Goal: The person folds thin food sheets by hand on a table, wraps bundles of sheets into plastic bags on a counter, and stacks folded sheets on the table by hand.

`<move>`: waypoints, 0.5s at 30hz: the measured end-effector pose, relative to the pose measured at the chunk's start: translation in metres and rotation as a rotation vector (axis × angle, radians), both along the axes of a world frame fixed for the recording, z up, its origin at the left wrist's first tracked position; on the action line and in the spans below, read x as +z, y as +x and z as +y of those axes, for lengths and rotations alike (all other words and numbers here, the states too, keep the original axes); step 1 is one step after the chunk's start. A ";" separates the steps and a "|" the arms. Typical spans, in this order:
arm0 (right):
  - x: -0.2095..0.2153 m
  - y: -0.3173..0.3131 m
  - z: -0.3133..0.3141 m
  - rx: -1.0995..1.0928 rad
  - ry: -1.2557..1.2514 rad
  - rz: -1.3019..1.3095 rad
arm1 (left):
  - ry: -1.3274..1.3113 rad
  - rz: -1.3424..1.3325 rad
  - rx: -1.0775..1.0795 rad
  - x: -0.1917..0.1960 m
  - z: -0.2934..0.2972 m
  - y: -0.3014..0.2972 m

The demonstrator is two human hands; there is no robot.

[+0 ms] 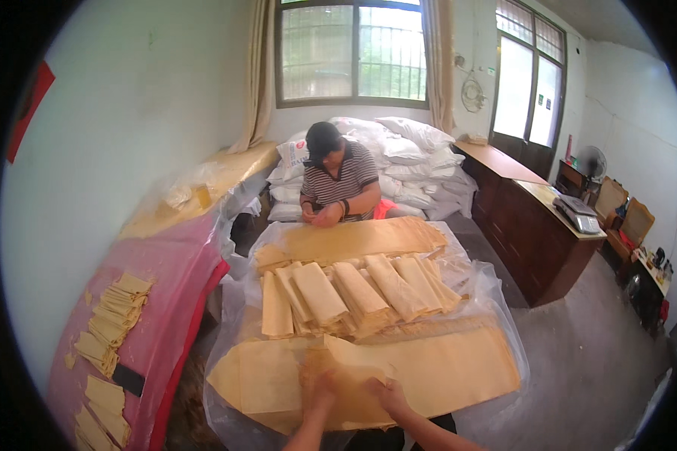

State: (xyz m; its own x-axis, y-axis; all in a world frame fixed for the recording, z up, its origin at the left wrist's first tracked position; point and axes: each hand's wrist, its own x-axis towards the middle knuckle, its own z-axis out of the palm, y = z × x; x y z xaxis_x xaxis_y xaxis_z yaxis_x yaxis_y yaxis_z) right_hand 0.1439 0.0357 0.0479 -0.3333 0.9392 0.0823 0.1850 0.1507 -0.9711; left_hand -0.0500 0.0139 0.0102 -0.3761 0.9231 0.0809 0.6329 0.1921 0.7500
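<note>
My left hand (322,391) and my right hand (387,394) both press on a thin tan sheet (346,379) lying on top of a wide flat stack of the same sheets (459,368) at the near edge of the table. The fingers grip the sheet's upper part, which is wrinkled between them. Behind the stack lie several folded bundles of tan sheets (353,297), side by side.
A person in a striped shirt (338,180) sits across the plastic-covered table (496,301), hands together over another sheet stack (361,237). Left, a pink-covered surface (165,278) holds folded bundles (116,312). White sacks (414,158) pile behind; a wooden counter (534,218) with a scale (577,213) stands right.
</note>
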 end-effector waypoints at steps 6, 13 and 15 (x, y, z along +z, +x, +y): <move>0.045 0.014 -0.025 0.040 0.284 -0.436 | -0.005 0.003 -0.426 0.009 -0.017 0.080; 0.096 0.017 -0.039 0.065 0.424 -0.296 | -0.120 -0.137 -0.625 0.002 -0.055 0.106; 0.092 0.021 -0.048 0.052 0.395 -0.320 | -0.157 -0.245 -0.623 -0.004 -0.062 0.104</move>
State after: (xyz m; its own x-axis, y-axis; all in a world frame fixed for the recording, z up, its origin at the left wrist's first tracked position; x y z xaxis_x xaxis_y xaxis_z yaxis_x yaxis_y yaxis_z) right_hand 0.1654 -0.0118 0.1401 -0.4458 0.8383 0.3138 0.4466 0.5121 -0.7337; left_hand 0.0542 -0.0483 0.0064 0.2383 0.9669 -0.0915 0.4760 -0.0341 0.8788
